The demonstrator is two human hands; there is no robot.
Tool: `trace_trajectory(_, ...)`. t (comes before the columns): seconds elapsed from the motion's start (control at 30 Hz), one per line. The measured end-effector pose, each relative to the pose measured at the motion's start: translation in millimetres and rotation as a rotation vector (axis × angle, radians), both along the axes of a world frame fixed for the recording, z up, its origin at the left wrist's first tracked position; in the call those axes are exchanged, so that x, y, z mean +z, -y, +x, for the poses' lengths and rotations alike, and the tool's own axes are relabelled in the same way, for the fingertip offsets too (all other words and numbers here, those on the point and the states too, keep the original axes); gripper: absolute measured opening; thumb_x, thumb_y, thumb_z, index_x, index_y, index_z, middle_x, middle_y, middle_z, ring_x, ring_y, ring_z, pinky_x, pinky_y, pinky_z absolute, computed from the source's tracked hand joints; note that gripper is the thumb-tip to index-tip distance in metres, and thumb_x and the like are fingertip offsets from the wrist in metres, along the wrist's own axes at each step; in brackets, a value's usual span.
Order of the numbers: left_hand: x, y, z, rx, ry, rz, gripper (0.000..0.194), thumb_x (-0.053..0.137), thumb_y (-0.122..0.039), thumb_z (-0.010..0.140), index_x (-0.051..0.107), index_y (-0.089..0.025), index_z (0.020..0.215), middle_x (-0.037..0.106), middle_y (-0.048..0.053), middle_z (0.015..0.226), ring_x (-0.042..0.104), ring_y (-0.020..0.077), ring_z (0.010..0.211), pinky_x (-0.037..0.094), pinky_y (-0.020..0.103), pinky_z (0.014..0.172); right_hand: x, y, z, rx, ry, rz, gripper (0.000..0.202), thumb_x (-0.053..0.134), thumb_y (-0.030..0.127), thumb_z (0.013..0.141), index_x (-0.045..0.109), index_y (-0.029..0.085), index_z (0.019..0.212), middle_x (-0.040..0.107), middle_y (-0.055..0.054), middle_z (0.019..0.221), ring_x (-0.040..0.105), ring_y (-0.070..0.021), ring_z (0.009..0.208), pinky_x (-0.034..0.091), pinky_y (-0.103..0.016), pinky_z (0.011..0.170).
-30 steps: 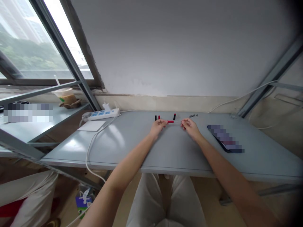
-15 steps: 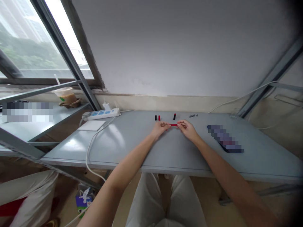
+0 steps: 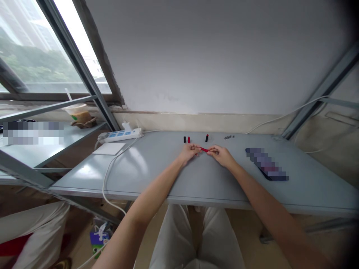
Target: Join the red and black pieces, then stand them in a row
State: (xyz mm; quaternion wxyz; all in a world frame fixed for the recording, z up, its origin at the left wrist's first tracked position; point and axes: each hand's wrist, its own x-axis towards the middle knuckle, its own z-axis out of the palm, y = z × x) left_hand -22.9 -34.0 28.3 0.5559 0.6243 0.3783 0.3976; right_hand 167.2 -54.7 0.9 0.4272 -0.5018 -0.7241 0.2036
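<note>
A thin red stick-shaped piece (image 3: 204, 149) spans the gap between my two hands, low over the grey table (image 3: 157, 164). My left hand (image 3: 190, 153) is closed on its left end. The fingertips of my right hand (image 3: 221, 154) pinch the right end. Just behind my left hand stand a small black cylinder (image 3: 184, 139) and a small red cylinder (image 3: 189, 139), side by side. Farther right, a black cylinder with a red top (image 3: 206, 138) stands upright. Several tiny dark metallic pieces (image 3: 228, 137) lie beyond my right hand, too small to name.
A blurred-out dark flat object (image 3: 266, 164) lies on the right. At the left are a white power strip (image 3: 120, 135), a white flat box or pad (image 3: 109, 148) and a cable (image 3: 106, 175) over the front edge. A drink cup (image 3: 78, 112) stands on the neighbouring table; a person's leg shows below.
My right hand has shifted slightly left and toward me. The red stick now slants down to the right, where before it was level. My left hand has barely moved.
</note>
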Motion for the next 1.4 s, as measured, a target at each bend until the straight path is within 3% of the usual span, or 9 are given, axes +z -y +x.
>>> trace_trajectory(0.17, 1.2, 4, 2, -0.053, 0.003, -0.029, 0.016, 0.062, -0.021, 0.072, 0.062, -0.012, 0.085, 0.062, 0.005, 0.072, 0.048, 0.0070, 0.054, 0.036, 0.022, 0.055, 3.1, 2, -1, -0.031, 0.192, 0.026, 0.013, 0.058, 0.029, 0.074, 0.062, 0.021, 0.083, 0.066, -0.004, 0.082, 0.060, -0.0168, 0.073, 0.044, -0.029, 0.070)
trace_trajectory(0.27, 1.9, 4, 3, -0.050, 0.017, -0.043, 0.025, 0.064, -0.022, 0.070, 0.062, -0.012, 0.094, 0.064, 0.008, 0.078, 0.051, 0.0081, 0.056, 0.035, 0.021, 0.053, 2.2, -1, -1, -0.137, 0.241, 0.027, 0.011, 0.060, 0.027, 0.072, 0.062, 0.020, 0.079, 0.065, -0.005, 0.078, 0.058, -0.0178, 0.071, 0.043, -0.031, 0.069)
trace_trajectory(0.4, 5.0, -5, -4, 0.198, 0.122, -0.055, 0.022, 0.061, -0.023, 0.071, 0.061, -0.013, 0.091, 0.064, 0.008, 0.083, 0.050, 0.0074, 0.055, 0.035, 0.021, 0.052, -2.0, -14, -1, -0.276, 0.100, -0.072, 0.013, 0.062, 0.028, 0.067, 0.060, 0.017, 0.072, 0.062, -0.005, 0.070, 0.057, -0.0176, 0.067, 0.043, -0.031, 0.065)
trace_trajectory(0.5, 6.3, -16, -15, 0.400, 0.261, -0.092, 0.014, 0.057, -0.025, 0.073, 0.059, -0.015, 0.083, 0.061, 0.005, 0.080, 0.047, 0.0053, 0.052, 0.033, 0.021, 0.050, -6.1, -29, -6, -0.236, -0.077, -0.217, 0.014, 0.061, 0.031, 0.067, 0.059, 0.017, 0.070, 0.062, -0.004, 0.066, 0.057, -0.0155, 0.061, 0.043, -0.028, 0.059)
trace_trajectory(0.67, 4.7, -29, -31, 0.538, 0.440, -0.230, 0.011, 0.053, -0.021, 0.075, 0.054, -0.015, 0.084, 0.057, 0.003, 0.077, 0.044, 0.0035, 0.051, 0.032, 0.019, 0.048, -9.7, -57, -32, -0.156, -0.099, -0.265, 0.010, 0.064, 0.025, 0.063, 0.057, 0.018, 0.059, 0.062, -0.004, 0.060, 0.055, -0.0144, 0.055, 0.042, -0.026, 0.052)
trace_trajectory(0.97, 5.2, -31, -35, 0.533, 0.510, -0.377, 0.008, 0.051, -0.021, 0.077, 0.051, -0.016, 0.084, 0.052, 0.000, 0.071, 0.041, 0.0025, 0.046, 0.031, 0.018, 0.045, -10.2, -85, -81, -0.346, 0.167, -0.082, 0.007, 0.061, 0.017, 0.066, 0.062, 0.020, 0.059, 0.065, -0.007, 0.063, 0.059, -0.0175, 0.060, 0.041, -0.025, 0.052)
trace_trajectory(1.27, 0.9, -31, -29, 0.523, 0.426, -0.365, 0.009, 0.052, -0.025, 0.077, 0.051, -0.016, 0.079, 0.054, 0.001, 0.070, 0.041, 0.0031, 0.046, 0.030, 0.018, 0.044, -9.9, -91, -91, -0.432, 0.300, -0.171, 0.008, 0.057, 0.021, 0.073, 0.064, 0.017, 0.070, 0.066, -0.011, 0.074, 0.061, -0.0204, 0.073, 0.042, -0.028, 0.062)
trace_trajectory(1.4, 1.2, -25, -22, 0.497, 0.309, -0.251, 0.008, 0.052, -0.023, 0.076, 0.053, -0.015, 0.076, 0.055, 0.002, 0.071, 0.042, 0.0042, 0.047, 0.031, 0.019, 0.047, -6.6, -87, -91, -0.432, 0.340, -0.196, 0.013, 0.056, 0.026, 0.076, 0.064, 0.017, 0.078, 0.066, -0.012, 0.083, 0.061, -0.0222, 0.081, 0.042, -0.031, 0.068)
